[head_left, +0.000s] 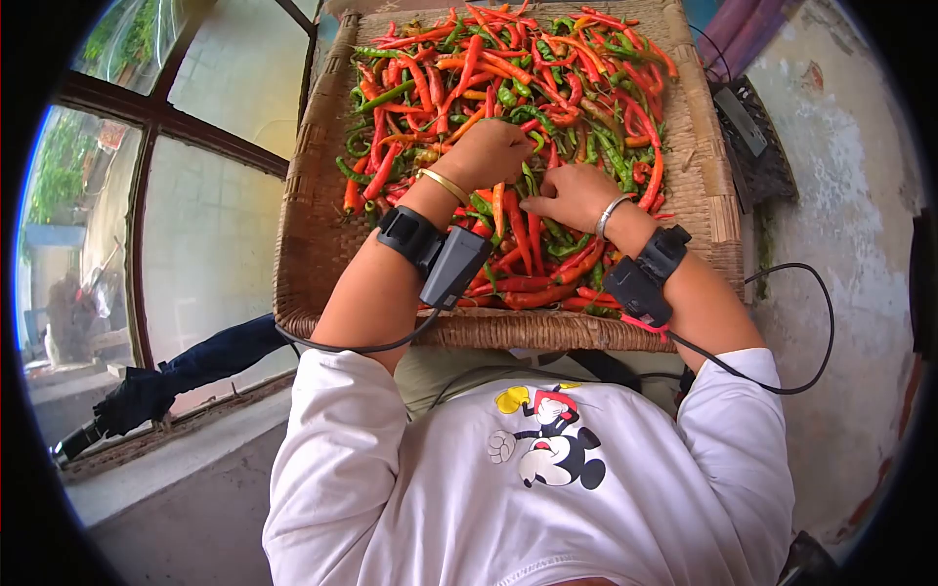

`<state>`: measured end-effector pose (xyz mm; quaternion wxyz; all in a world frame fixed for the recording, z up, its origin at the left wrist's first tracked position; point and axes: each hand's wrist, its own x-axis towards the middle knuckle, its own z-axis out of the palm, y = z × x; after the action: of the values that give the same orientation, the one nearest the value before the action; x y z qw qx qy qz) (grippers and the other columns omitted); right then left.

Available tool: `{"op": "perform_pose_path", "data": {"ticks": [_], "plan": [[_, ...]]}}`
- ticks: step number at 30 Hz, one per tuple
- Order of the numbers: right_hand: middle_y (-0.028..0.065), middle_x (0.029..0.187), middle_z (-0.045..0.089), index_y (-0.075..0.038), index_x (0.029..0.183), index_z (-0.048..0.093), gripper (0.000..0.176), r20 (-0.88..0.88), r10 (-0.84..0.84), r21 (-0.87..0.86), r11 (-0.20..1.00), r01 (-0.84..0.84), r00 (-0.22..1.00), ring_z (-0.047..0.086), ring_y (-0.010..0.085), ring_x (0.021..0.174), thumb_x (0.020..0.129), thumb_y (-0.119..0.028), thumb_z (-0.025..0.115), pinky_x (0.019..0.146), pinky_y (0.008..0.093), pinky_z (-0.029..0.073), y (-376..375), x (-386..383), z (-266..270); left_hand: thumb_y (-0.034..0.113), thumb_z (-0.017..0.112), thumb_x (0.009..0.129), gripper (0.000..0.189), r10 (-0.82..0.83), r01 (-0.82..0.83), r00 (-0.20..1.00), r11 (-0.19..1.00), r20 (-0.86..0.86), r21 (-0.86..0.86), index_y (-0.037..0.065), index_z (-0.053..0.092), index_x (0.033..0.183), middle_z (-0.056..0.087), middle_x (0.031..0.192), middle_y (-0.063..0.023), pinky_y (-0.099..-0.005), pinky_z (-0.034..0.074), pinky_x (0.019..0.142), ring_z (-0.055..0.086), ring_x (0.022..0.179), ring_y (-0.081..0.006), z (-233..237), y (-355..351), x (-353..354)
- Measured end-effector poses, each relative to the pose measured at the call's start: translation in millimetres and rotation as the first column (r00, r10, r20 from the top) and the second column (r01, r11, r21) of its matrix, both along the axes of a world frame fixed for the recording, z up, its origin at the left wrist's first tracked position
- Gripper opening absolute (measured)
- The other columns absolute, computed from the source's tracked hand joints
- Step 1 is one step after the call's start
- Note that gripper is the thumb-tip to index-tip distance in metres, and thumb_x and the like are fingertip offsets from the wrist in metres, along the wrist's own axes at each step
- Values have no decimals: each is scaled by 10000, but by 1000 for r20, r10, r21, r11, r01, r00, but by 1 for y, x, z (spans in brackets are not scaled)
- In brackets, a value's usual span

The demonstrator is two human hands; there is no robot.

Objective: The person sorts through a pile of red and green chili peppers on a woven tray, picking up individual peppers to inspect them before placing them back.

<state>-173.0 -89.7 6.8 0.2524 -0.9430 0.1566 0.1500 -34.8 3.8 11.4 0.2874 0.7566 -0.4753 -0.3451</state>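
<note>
A shallow woven basket (699,186) holds a thick layer of red, orange and green chili peppers (474,63). Over the middle of the pile, my left hand (486,156) is closed, its fingertips pinched at a small curled green chili pepper (536,142). Just to the right and nearer to me, my right hand (578,198) has its fingers curled and thumb drawn in, low among the peppers. What it grips, if anything, is hidden. A green chili (529,181) lies between the two hands, and long red chilies (518,230) lie below them.
Wrist devices (457,266) with black cables (826,322) are strapped to both forearms. A framed window (147,127) and a dark folded umbrella (210,366) are on the left. At the right, a black object (752,137) stands between the basket and a worn wall (840,195).
</note>
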Motion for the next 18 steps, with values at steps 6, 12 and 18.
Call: {"op": "perform_pose_path", "data": {"ticks": [6,12,18], "plan": [[143,758,612,-42,758,602,283,263,-48,33,999,40,964,579,327,752,736,-324,592,677,407,461,2,4,-17,159,449,860,224,6,-5,999,1000,51,-2,-35,560,860,589,629,-69,-249,468,514,563,530,-135,-9,-1,5],[30,581,564,-31,709,543,218,125,-563,675,652,346,817,531,77,450,795,-229,574,393,222,411,-28,1,0,190,479,862,219,-2,7,973,1000,-229,23,-5,578,859,565,616,-33,-222,449,499,532,521,-97,4,-1,-8],[12,588,553,-74,747,515,175,93,-701,902,359,238,707,499,46,443,833,-225,527,360,183,368,-45,-5,7,197,616,795,182,-96,112,958,993,-271,44,24,563,781,513,595,14,-217,410,482,471,513,-55,8,-4,-22]]}}
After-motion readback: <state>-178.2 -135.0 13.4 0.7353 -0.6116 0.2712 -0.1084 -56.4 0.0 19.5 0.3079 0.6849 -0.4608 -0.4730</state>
